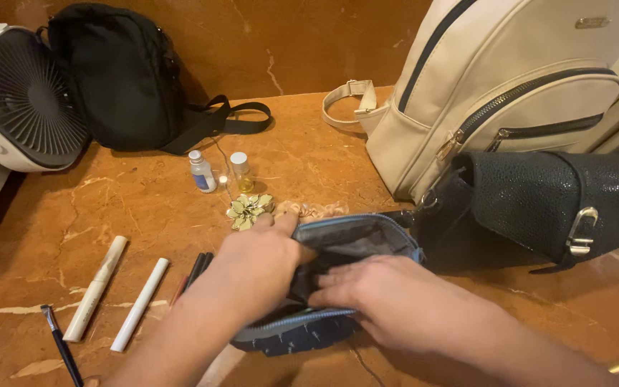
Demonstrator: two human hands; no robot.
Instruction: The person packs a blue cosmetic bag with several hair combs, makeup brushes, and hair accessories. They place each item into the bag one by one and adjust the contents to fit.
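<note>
Brown marble tabletop (145,208) carries everything. Far left of the left hand (256,269) stands a white fan (16,100), then a black backpack (120,75); two white tubes (120,287) lie nearer. That hand curls over the rim of an open blue pouch (345,247), thumb inside. Just beside it, the right hand (388,297) lies flat, fingers spread into the pouch. Beyond the right hand rest a black handbag (539,204) and a cream backpack (496,86).
</note>
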